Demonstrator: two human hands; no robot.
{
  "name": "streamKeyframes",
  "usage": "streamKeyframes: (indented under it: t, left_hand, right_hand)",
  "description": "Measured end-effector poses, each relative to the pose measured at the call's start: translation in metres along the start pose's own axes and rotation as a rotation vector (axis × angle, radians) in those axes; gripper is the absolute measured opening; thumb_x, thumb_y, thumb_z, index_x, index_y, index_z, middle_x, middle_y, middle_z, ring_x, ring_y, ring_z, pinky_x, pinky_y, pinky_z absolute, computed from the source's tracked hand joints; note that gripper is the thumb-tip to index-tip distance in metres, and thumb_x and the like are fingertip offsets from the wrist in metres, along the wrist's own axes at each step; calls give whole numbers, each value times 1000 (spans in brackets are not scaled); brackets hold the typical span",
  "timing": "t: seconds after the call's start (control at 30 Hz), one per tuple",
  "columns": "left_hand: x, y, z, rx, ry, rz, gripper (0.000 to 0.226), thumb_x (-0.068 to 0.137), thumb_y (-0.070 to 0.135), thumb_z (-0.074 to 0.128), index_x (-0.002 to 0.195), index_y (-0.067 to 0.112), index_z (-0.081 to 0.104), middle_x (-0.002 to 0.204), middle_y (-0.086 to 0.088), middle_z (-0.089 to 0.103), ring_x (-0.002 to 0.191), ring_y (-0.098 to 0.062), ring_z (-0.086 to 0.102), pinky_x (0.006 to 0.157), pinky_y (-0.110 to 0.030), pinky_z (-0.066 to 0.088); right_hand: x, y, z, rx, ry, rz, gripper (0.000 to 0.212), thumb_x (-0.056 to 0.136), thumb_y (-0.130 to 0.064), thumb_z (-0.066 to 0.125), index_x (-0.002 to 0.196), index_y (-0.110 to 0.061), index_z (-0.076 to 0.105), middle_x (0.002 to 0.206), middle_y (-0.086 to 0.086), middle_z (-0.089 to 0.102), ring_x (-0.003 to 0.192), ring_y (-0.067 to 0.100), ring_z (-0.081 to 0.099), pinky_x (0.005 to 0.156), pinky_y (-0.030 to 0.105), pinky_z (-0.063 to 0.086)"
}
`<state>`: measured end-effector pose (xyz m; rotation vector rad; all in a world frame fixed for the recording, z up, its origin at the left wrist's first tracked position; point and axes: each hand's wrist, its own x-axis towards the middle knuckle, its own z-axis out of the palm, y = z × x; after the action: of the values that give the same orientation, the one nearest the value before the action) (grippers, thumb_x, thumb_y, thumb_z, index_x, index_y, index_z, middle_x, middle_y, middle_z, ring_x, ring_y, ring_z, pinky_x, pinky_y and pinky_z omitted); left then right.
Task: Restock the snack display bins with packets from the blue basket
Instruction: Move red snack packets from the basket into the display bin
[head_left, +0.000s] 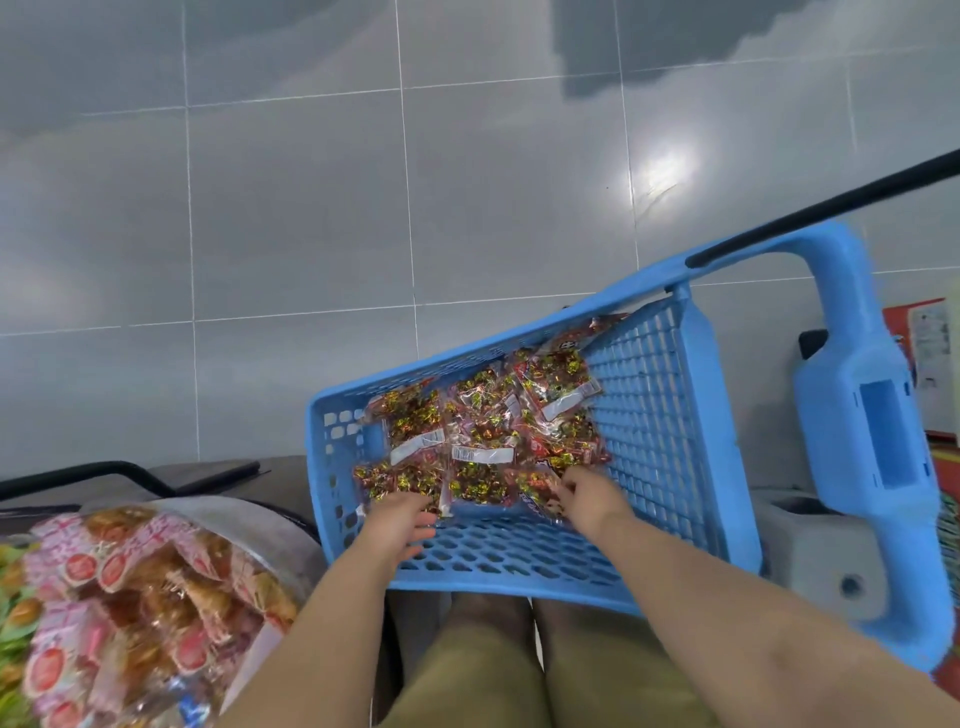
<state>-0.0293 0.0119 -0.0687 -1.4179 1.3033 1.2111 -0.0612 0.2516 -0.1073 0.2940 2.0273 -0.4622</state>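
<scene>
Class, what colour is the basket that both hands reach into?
The basket is bright blue, with a black handle. Best seen in the head view.

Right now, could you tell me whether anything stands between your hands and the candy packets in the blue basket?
Nothing visible does. The blue basket is open on top, and both the left hand and the right hand are inside it, with their fingers at the near edge of the candy packets.
</scene>
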Motion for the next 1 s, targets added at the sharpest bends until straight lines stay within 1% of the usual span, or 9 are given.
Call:
streamKeyframes:
  t: [0.17, 0.3, 0.4, 0.47, 0.6, 0.7, 0.8, 0.9, 1.0]
  left_hand:
    - [-8, 9, 17, -50, -74, 89, 15, 97, 29, 55, 103, 15, 54, 98, -3, 61, 86, -15, 59, 75, -33, 45]
    - [-19, 15, 28, -141, -232, 210, 71, 64, 47, 80, 125, 21, 54, 122, 0, 62, 114, -20, 57, 99, -43, 47]
    - [-23, 21, 35, -266, -281, 179, 106, 47, 36, 88, 141, 17, 43, 139, -5, 52, 126, -26, 51, 92, -45, 54]
    - [-22, 23, 37, -345, -260, 182, 86, 60, 25, 85, 137, 16, 47, 134, -7, 56, 119, -24, 56, 82, -41, 58]
    - [-14, 13, 33, -346, -93, 221, 42, 84, 17, 73, 123, 21, 58, 131, -4, 60, 109, -19, 60, 73, -34, 59]
    - [-6, -3, 24, -396, -10, 193, 49, 88, 14, 69, 133, 21, 52, 134, 5, 52, 112, -15, 53, 72, -31, 57]
    - [6, -19, 14, -394, 40, 155, 50, 91, 13, 65, 137, 19, 49, 136, -4, 55, 118, -22, 55, 68, -30, 56]
    - [11, -28, 7, -410, 65, 125, 24, 92, 12, 62, 114, 23, 60, 119, -3, 65, 105, -21, 62, 68, -31, 54]
    - [12, -30, 8, -387, 63, 119, 21, 93, 9, 59, 105, 26, 59, 115, -5, 66, 104, -24, 62, 87, -42, 53]
  right_hand:
    - [-11, -9, -14, 484, 108, -138, 22, 100, -25, 39, 79, -22, 47, 74, -2, 50, 64, 11, 47, 55, 26, 35]
    - [-17, -25, -33, 785, 9, -166, 35, 97, -29, 48, 62, -28, 47, 65, -9, 43, 63, 10, 40, 61, 26, 34]
    - [-15, -33, -37, 882, -224, -171, 25, 89, -45, 55, 69, -30, 59, 88, -6, 58, 82, 12, 52, 79, 31, 41]
    - [-7, -33, -37, 921, -221, -146, 20, 87, -55, 53, 86, -38, 64, 114, -6, 62, 102, 13, 57, 92, 35, 43]
    - [25, -15, -29, 431, 185, 3, 42, 91, -35, 57, 129, -19, 50, 138, 7, 47, 119, 22, 48, 98, 34, 39]
    - [39, 5, -21, -58, 111, -11, 73, 85, -34, 64, 145, -16, 28, 151, 5, 27, 137, 28, 26, 112, 38, 27]
    - [48, 8, -20, -369, 129, -51, 70, 82, -38, 66, 141, -16, 33, 145, 6, 36, 132, 28, 28, 109, 40, 30]
    - [52, 1, -22, -464, -37, -95, 58, 85, -43, 63, 132, -13, 46, 135, 9, 48, 121, 27, 45, 98, 37, 43]
    - [47, -9, -31, -322, -147, -109, 49, 87, -38, 62, 128, -13, 52, 129, 9, 53, 111, 23, 53, 89, 33, 48]
